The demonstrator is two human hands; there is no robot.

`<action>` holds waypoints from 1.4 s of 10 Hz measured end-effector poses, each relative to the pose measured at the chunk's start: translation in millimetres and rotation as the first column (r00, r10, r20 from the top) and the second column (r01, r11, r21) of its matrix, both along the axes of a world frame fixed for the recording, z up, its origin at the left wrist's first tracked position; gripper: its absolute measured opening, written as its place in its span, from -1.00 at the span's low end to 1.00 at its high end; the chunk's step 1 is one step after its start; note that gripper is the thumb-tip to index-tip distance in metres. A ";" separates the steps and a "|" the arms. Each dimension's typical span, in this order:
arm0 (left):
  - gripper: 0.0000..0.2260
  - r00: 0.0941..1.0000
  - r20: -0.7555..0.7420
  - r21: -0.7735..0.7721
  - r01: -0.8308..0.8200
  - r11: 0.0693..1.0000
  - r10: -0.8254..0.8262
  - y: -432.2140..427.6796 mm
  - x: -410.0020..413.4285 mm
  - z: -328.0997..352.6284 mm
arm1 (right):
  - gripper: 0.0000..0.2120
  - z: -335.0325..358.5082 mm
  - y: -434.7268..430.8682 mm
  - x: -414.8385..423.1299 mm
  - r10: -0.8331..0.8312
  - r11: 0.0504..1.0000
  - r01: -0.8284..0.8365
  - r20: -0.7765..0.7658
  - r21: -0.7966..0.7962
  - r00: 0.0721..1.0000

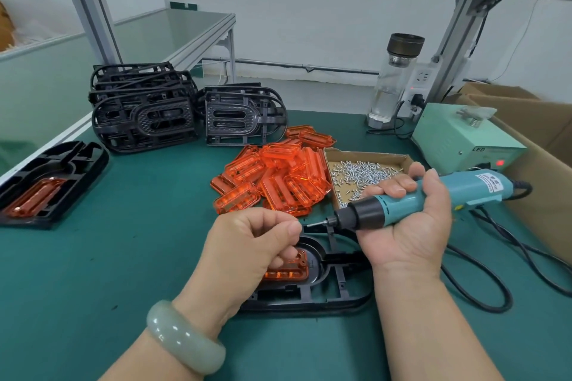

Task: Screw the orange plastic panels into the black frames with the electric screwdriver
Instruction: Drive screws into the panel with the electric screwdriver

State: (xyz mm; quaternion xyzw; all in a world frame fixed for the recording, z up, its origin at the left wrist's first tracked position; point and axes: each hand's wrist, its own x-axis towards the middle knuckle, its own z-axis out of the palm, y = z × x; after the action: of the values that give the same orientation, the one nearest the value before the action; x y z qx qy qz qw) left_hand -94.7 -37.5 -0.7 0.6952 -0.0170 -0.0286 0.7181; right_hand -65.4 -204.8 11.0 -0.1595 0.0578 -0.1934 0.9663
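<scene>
- Electric screwdriver [433, 195]: teal barrel, black nose collar, thin metal bit at the tip, black cable out of the rear end.
- Held above the mat in the right hand [408, 226], palm up, fingers curled round the barrel just behind the collar.
- White label near the rear of the barrel, print too blurred to read; "LED" legible on the pale green power box [464, 139] behind.
- Long axis close to level, bit pointing left and slightly down, cable end to the right.
- Left hand [247, 244] just off the bit tip, thumb and forefinger pinched together, other fingers curled; cannot tell whether anything sits in the pinch.
- Black frame [325, 297] flat on the green mat [139, 257] beneath both hands, long axis left to right.
- Orange panel [288, 269] seated in the frame's oval recess, partly hidden by the left hand.
- Heap of loose orange panels [278, 176] behind, touching a cardboard tray of screws [365, 173].
</scene>
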 end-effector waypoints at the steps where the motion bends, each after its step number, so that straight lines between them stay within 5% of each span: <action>1: -0.86 0.999 0.047 0.070 -0.006 0.998 0.003 -2.6 -2.8 2.6 | -0.95 0.3 2.0 -1.4 0.000 1.000 0.000 0.004 -0.002 1.000; 11: -0.80 0.998 0.051 0.144 0.024 0.989 -0.032 -4.1 -2.0 1.9 | -0.97 0.7 15.1 -6.6 -0.020 0.995 0.031 0.103 -0.099 0.994; 12: -0.89 0.996 0.059 0.111 0.064 0.992 -0.071 -4.9 -3.5 1.4 | -0.96 2.0 12.5 -6.6 -0.035 0.995 0.044 0.099 -0.086 0.994; 14: -0.77 0.987 0.119 0.118 0.094 0.989 -0.108 -2.7 -4.7 0.5 | -0.87 2.5 7.4 -5.4 -0.043 0.999 0.044 0.077 -0.019 0.996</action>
State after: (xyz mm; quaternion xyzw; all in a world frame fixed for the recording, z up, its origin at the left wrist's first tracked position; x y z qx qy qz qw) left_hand -99.4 -40.1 -0.2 0.7332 -0.0954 -0.0224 0.6729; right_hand -70.8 -197.4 13.5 -0.1605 0.0222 -0.2209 0.9617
